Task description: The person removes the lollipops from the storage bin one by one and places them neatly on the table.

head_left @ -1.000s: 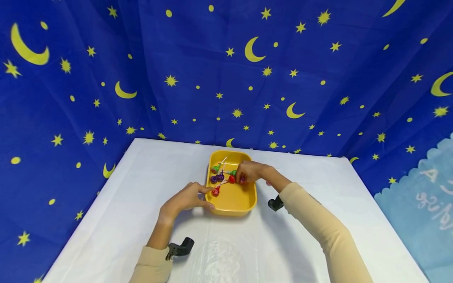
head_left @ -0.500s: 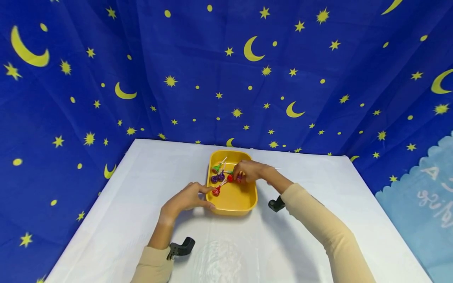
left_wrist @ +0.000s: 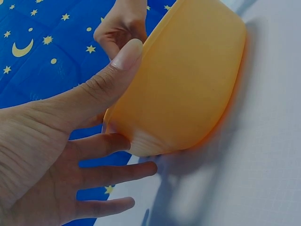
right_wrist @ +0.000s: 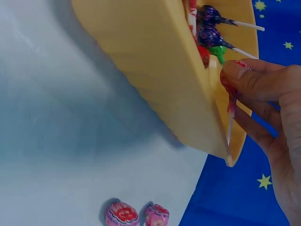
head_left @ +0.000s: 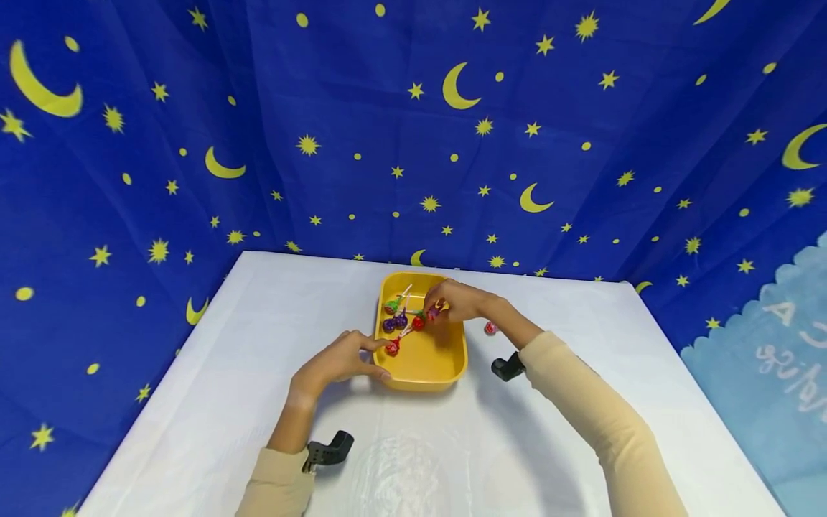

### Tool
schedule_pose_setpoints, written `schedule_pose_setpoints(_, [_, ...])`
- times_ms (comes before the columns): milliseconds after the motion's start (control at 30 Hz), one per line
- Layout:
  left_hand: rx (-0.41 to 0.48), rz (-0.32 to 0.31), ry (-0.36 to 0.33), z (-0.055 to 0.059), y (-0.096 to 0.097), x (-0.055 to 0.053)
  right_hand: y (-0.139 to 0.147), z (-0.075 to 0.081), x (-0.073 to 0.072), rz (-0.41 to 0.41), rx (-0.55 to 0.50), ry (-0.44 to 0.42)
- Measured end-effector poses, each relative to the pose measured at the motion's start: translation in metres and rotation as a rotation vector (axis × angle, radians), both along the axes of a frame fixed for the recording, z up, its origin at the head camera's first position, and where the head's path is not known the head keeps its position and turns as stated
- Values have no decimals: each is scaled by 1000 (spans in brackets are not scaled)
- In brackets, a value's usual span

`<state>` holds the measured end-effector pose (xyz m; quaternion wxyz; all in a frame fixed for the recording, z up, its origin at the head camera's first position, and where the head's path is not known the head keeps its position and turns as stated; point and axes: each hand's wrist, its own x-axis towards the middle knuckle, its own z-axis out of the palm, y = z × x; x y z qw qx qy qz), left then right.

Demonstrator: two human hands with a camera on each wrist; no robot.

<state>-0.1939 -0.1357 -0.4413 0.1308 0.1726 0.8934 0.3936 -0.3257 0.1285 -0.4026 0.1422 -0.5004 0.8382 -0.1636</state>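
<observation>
A yellow rectangular tub (head_left: pixel 423 366) stands on the table. My left hand (head_left: pixel 339 362) holds its left wall near the front corner; in the left wrist view the thumb lies along the rim and the other fingers are spread and straight. My right hand (head_left: pixel 461 301) reaches over the tub's right wall and pinches a red-wrapped lollipop (right_wrist: pixel 230 96) by its head, its white stick pointing at the rim. Inside lie two purple lollipops (head_left: pixel 395 322), a green one (head_left: pixel 392 306), a red one (head_left: pixel 392 347) under my left fingertip and another red one (head_left: pixel 418 322) beside the right fingers.
Two pink-wrapped lollipops (right_wrist: pixel 122 214) lie on the white table (head_left: pixel 291 301) right of the tub, partly behind my right forearm in the head view. A blue star-and-moon cloth (head_left: pixel 388 129) rises behind the table. Each wrist wears a black camera (head_left: pixel 329 451).
My right hand has shifted slightly up within the tub, with the pinched lollipop now showing more at its fingertips. The left hand stays at the wall. A pink lollipop shows more beside the right forearm.
</observation>
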Motion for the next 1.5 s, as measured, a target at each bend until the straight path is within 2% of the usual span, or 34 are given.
schedule_pose_setpoints(200, [-15, 14, -8, 1, 1, 0, 8, 8, 1, -24, -68, -25])
schedule_pose_setpoints(300, [-21, 18, -16, 0, 1, -1, 12, 11, 1, -62, -65, -40])
schedule_pose_setpoints(433, [-8, -5, -11, -1, -1, -2, 15, 18, 5, -107, -56, -58])
schedule_pose_setpoints(667, [4, -1, -12, 1, -4, -2, 24, 27, 10, -154, -64, -69])
schedule_pose_setpoints(1100, [-13, -11, 0, -1, -2, -5, 73, 13, 13, -240, -127, -92])
schedule_pose_setpoints(1267, [-14, -20, -2, -1, -1, -6, 93, 2, 18, -287, -142, -111])
schedule_pose_setpoints(1500, [-33, -9, -8, -1, 0, -5, 114, -13, 25, -294, -137, -118])
